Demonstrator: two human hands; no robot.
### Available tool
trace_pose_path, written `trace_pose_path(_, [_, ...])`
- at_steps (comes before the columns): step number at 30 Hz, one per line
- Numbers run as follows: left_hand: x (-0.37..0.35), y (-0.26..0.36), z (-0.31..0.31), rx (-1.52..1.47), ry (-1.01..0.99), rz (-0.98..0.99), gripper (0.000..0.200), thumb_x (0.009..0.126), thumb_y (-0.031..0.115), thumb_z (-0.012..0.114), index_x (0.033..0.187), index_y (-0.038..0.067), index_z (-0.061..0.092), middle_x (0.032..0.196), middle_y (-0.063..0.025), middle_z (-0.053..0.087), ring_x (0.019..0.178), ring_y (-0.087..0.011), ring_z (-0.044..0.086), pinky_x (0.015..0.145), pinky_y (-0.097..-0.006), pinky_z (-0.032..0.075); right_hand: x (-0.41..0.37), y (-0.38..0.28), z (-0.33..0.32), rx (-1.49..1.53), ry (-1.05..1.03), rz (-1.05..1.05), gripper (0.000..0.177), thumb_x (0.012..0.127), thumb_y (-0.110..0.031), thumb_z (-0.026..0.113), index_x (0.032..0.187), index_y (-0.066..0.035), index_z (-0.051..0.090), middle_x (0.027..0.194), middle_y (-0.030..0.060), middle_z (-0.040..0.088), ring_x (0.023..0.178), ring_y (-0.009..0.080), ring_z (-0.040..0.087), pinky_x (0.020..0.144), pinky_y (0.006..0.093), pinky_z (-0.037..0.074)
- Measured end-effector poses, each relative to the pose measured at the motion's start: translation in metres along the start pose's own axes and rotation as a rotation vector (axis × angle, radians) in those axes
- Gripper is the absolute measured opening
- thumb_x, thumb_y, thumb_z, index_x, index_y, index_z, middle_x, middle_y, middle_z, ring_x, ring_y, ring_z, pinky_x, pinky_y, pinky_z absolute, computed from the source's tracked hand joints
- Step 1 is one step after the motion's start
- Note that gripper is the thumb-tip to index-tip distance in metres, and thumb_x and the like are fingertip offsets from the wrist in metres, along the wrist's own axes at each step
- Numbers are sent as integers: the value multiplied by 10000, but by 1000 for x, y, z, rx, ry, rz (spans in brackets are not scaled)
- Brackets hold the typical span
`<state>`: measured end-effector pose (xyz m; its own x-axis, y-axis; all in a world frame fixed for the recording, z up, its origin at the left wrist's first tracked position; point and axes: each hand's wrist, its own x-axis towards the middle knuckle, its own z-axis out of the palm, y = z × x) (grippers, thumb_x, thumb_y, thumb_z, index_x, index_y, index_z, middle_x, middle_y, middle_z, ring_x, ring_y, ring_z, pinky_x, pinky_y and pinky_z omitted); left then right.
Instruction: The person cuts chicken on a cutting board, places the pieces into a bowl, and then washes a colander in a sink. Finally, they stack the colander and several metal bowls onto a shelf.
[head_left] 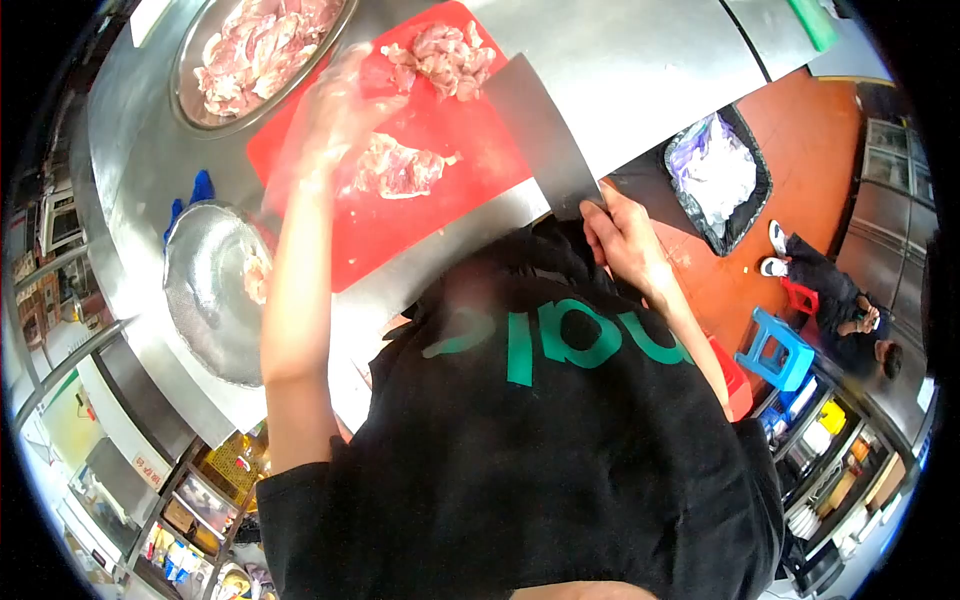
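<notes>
My right hand (625, 235) is closed round the handle of a cleaver, near the front right of the board. The cleaver's broad blade (550, 130) points away from me over the red cutting board's (390, 245) right edge. Over the board's left side is my left hand (345, 105), in a loose clear plastic glove; its fingers are smeared by motion. Just below it, a flat piece of raw meat (400, 167) lies on the board. A pile of cut raw meat (448, 62) sits at the board's far end, close to the blade.
A metal bowl (184, 95) of raw meat stands at the back left. Nearer, a round container (205, 300) holds a little meat, with a blue cloth-like thing (203, 186) beside it. On the floor at right are a lined bin (715, 180), a blue stool (778, 350) and a seated person (845, 305).
</notes>
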<state>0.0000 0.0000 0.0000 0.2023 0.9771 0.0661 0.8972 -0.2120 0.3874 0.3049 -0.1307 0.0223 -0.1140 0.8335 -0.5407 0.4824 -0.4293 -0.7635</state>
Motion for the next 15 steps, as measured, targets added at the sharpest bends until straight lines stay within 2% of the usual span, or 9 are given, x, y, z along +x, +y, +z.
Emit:
trace_pose_path(2, [-15, 1, -6, -22, 136, -181, 588, 760, 355, 715, 1246, 82, 528, 1217, -180, 563, 1126, -236, 557, 957, -328, 429, 0, 3, 3, -79, 53, -15, 188, 921, -155, 493, 948, 23, 547, 586, 47, 547, 443, 110, 489, 436, 291, 405])
trace_pose_path(3, [-34, 4, -9, -24, 95, -202, 588, 760, 355, 715, 1246, 82, 528, 1217, -180, 563, 1126, -236, 557, 957, -328, 429, -8, 2, 3, -75, 27, 22, 188, 921, -155, 493, 948, 23, 547, 586, 47, 547, 443, 110, 489, 436, 291, 405])
trace_pose_path(5, [-62, -8, 7, -380, 318, -512, 418, 760, 309, 721, 1073, 49, 626, 1011, -147, 662, 911, -240, 650, 797, -327, 498, 0, 9, 14, -190, 33, -114, 199, 911, -156, 509, 939, 38, 543, 605, 117, 574, 458, 222, 541, 468, 339, 420])
trace_pose_path(6, [-72, -18, 19, -365, 324, -512, 418, 760, 309, 721, 1073, 49, 626, 1011, -147, 662, 911, -240, 650, 797, -327, 498, 8, 11, 22, -320, 71, -323, 185, 897, -132, 509, 972, 35, 537, 654, 196, 584, 567, 369, 573, 545, 410, 441])
trace_pose_path(8, [-88, -35, 46, -440, 356, -506, 306, 766, 273, 710, 945, 32, 651, 889, -121, 682, 768, -231, 658, 700, -328, 502, 21, 0, 29, -365, 48, -396, 181, 890, -122, 504, 986, 28, 533, 681, 220, 582, 640, 408, 566, 589, 438, 440])
trace_pose_path(11, [-90, -24, 68, -433, 240, -502, 282, 758, 251, 708, 919, 30, 639, 823, -134, 665, 704, -253, 639, 668, -357, 494, 38, -9, 49, -409, 99, -582, 187, 876, -107, 493, 1018, 12, 519, 736, 249, 584, 744, 439, 563, 651, 494, 429])
trace_pose_path(12, [-78, 25, 11, -322, -48, -660, 289, 747, 235, 709, 931, 27, 629, 826, -155, 643, 729, -299, 625, 676, -378, 489, 45, -11, 51, -460, 26, -517, 184, 877, -115, 495, 1011, 9, 519, 750, 246, 588, 745, 440, 564, 651, 498, 432])
trace_pose_path(13, [-85, 30, 14, -329, -45, -666, 289, 747, 235, 709, 931, 27, 629, 826, -155, 643, 729, -299, 625, 676, -378, 489, 51, -14, 55, -510, -44, -453, 181, 879, -122, 496, 1004, 6, 519, 764, 242, 593, 747, 440, 564, 650, 501, 435])
trace_pose_path(15, [-93, 32, 20, -283, 268, -553, 305, 745, 237, 710, 944, 26, 617, 863, -172, 622, 783, -334, 605, 706, -400, 481, 56, -23, 60, -582, -31, -503, 174, 873, -119, 504, 991, 7, 523, 758, 238, 596, 745, 431, 572, 648, 500, 446])
